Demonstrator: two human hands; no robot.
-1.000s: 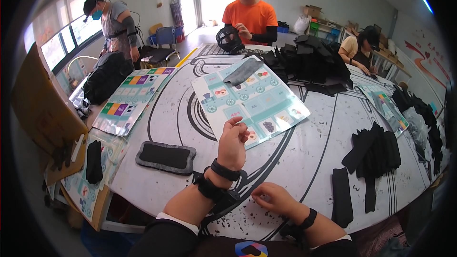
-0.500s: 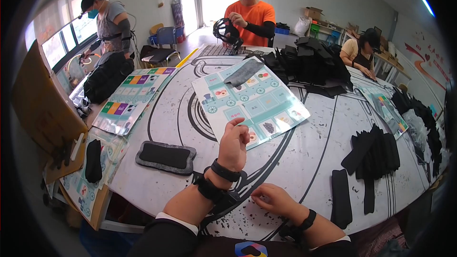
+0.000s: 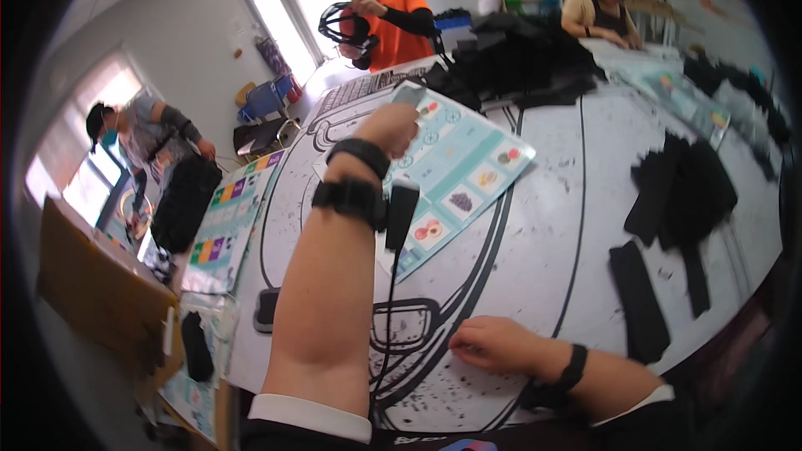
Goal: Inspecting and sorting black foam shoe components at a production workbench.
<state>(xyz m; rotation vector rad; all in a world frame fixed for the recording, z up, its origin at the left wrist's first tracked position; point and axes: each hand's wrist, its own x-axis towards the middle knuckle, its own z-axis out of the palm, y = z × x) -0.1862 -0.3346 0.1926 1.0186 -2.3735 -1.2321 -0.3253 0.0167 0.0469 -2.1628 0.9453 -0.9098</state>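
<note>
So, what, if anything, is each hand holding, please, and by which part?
Left hand is at the near end of the grey strip, grip hidden; right hand holds nothing visible.

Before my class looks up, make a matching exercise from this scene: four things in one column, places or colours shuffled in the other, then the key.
Things:
1. left hand
2. right hand
3. printed sheet
4. pile of strips

Places or colours:
A. black, heaped toward the right of the table
B. over the sheet, by the grey piece
C. teal and white, with fruit pictures
D. low in the picture, apart from the sheet

Pairs: 1-B, 2-D, 3-C, 4-A
</note>
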